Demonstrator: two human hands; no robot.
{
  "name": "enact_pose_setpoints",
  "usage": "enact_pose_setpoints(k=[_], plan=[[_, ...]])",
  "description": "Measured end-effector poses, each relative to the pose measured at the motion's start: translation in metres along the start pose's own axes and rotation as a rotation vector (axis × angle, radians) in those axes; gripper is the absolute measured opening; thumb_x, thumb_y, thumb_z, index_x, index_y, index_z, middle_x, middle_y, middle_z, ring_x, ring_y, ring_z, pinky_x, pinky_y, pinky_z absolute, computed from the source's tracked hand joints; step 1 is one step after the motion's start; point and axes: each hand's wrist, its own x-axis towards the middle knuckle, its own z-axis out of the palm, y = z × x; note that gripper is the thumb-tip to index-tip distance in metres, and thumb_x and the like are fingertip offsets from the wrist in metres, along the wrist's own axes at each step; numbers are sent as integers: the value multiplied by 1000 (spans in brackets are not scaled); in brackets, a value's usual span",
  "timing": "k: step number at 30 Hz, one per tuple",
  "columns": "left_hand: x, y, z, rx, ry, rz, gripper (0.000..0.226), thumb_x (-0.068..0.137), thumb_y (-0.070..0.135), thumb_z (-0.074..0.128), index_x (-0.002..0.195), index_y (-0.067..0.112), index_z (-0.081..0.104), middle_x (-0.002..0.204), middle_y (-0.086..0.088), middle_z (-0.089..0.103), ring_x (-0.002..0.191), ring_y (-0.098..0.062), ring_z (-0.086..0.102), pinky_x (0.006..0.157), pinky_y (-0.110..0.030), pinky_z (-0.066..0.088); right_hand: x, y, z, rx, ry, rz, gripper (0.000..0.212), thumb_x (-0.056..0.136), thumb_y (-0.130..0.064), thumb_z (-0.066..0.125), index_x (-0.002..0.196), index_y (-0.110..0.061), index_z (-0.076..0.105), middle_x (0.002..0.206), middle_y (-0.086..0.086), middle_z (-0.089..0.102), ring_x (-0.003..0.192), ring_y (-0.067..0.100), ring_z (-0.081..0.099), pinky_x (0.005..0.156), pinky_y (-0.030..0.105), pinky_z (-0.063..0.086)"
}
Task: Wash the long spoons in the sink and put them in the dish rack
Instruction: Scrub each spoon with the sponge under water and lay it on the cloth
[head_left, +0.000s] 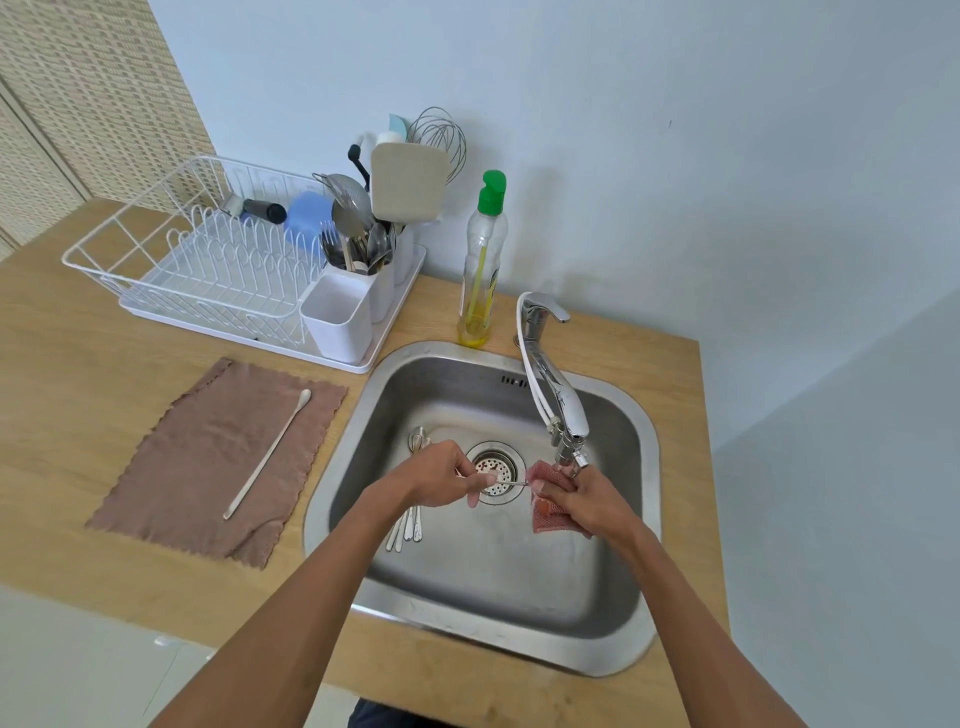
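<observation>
Over the steel sink (618, 613), my left hand (441, 475) pinches one end of a thin long metal spoon (511, 482) above the drain. My right hand (584, 496) grips a pink scrubbing cloth (550, 512) wrapped around the spoon's other end, just under the tap spout. Several more long metal spoons (410, 525) lie on the sink floor below my left wrist, partly hidden by it. A long cream-coloured spoon (267, 454) lies on the brown cloth (208, 457) left of the sink. The white dish rack (156, 249) stands at the back left.
The chrome tap (553, 389) arches over the sink's right side. A dish soap bottle (480, 265) with a green cap stands behind the sink. White cutlery cups (337, 317) on the rack hold utensils, a whisk and a board. The wooden counter (67, 374) ends right of the sink.
</observation>
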Motion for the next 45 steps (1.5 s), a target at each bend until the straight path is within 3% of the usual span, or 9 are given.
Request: enact_pose_setpoints(k=[6,11,18,21,24,32,36,38,45], plan=[[0,-3,1,-17,5,7,46,90,58,60,63,23,75,53,4,64,45,-8,48,56,-24,39,0,1,4,20,-9,15,7,95,-27,66,92,-20,69,76,3,71,61,14,62,49,26,48],[-7,-3,-1,-52,-7,7,44,93,53,59,69,21,76,34,7,37,38,-9,28,49,-25,29,2,9,5,55,-55,44,6,96,-17,62,98,-20,67,93,1,75,91,18,71,90,36,54],[-14,1,0,-74,14,7,44,92,55,59,70,22,77,38,-1,29,38,-8,28,50,-25,28,1,-1,-3,2,-54,-58,11,85,-28,77,94,-22,77,83,-3,77,78,6,71,72,17,52],[-16,8,-3,-79,-11,4,44,95,51,57,76,16,77,51,0,57,34,-5,34,49,-20,28,2,-2,-2,17,-61,-45,4,91,-20,71,94,-23,73,85,-2,76,79,10,71,71,24,55],[-16,10,-5,-97,-21,-13,45,95,52,57,78,15,79,43,-1,50,35,-7,29,50,-23,29,4,3,3,55,-59,-13,11,95,-13,65,94,-21,72,90,6,77,80,21,72,75,42,56],[-20,2,12,-81,45,-81,48,95,54,55,77,17,79,40,-5,44,46,-7,43,67,-26,40,6,9,9,72,43,0,13,97,-17,62,89,-24,70,88,-4,74,83,12,67,72,17,48],[-20,10,5,-36,13,-56,43,95,50,58,75,18,78,65,4,61,46,-1,46,59,-23,36,9,7,-3,-15,-192,-96,8,93,-6,64,96,-12,69,87,-7,71,81,5,64,77,18,50],[-17,10,3,-31,6,-39,43,94,52,59,72,20,78,46,-7,48,39,-4,40,53,-23,32,10,10,-9,-36,-220,-86,8,91,-10,68,98,-9,70,88,-7,73,83,4,66,81,25,53],[-10,7,26,-77,56,-88,50,96,52,54,59,23,70,41,4,37,42,-10,37,60,-28,39,3,11,14,145,219,8,36,102,-18,54,66,-20,60,52,-14,60,51,-4,54,57,14,42]])
